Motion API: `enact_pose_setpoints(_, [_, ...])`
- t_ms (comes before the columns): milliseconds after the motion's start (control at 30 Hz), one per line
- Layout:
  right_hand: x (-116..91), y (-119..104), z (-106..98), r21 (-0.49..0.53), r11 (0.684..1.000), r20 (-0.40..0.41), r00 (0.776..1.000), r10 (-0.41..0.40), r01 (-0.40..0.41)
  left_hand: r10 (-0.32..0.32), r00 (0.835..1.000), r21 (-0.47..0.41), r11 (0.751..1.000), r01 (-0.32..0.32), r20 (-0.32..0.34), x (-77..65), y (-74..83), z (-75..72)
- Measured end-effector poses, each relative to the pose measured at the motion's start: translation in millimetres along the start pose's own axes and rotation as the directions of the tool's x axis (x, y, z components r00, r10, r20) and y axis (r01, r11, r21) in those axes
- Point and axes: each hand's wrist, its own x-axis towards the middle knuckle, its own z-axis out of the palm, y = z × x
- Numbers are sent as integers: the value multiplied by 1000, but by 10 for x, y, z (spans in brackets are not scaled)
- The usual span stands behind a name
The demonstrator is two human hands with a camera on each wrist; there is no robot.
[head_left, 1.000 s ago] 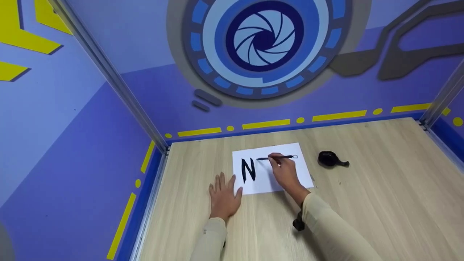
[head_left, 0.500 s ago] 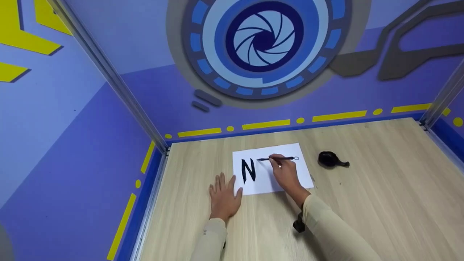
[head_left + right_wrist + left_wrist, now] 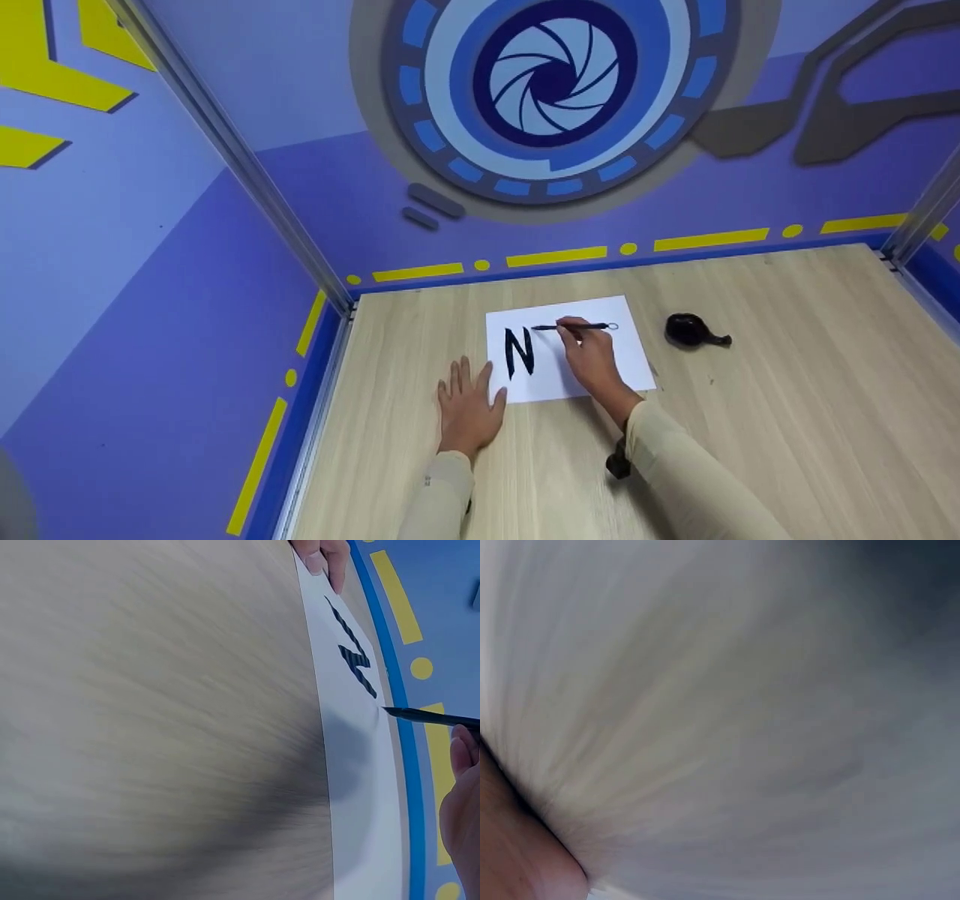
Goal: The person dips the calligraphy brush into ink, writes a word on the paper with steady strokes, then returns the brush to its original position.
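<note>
A white sheet of paper (image 3: pixel 577 375) lies on the wooden table, with a black painted letter N (image 3: pixel 519 352) on its left part. My right hand (image 3: pixel 592 360) pinches a dark ink brush (image 3: pixel 592 326) over the sheet, handle pointing right. In the right wrist view the tip of the brush (image 3: pixel 420 715) is just beside the N's end; whether it touches the paper I cannot tell. My left hand (image 3: pixel 470 412) lies flat with spread fingers at the paper's left edge, its thumb and forefinger on the sheet. The left wrist view is mostly blurred tabletop and a bit of hand.
Right of the paper sits a round black dish with a spout-like handle (image 3: pixel 686 330). A blue and purple wall (image 3: pixel 420 255) with yellow marks rises behind the table (image 3: pixel 795 360); another wall stands at the left.
The head view has shifted slightly, so paper and dish appear a little further right. The brush tip stays close to the top right of the N; both hands hold nearly the same pose.
</note>
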Motion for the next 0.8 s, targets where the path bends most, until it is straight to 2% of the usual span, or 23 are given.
enact_pose_setpoints(167, [-15, -7, -8, -7, 1000, 21, 999, 29, -29, 3, 1000, -21, 1000, -3, 3, -16, 22, -32])
enact_pose_setpoints(267, [-18, 0, -6, -16, 1000, 17, 1000, 18, -18, 8, 1000, -33, 999, -7, 6, -22, 28, -53])
enact_pose_setpoints(467, [-15, 51, 23, -69, 989, -24, 991, -132, 130, 0, 999, -20, 1000, 0, 34, -12, 30, -70])
enact_pose_setpoints(533, [-15, 61, 22, -81, 984, -25, 987, -159, 156, -1, 999, -20, 1000, 2, 39, -11, 31, -72])
enact_pose_setpoints(800, [21, 17, -41, -82, 991, 23, 994, -107, 109, 5, 1000, -13, 1000, -5, 13, -2, 8, -28])
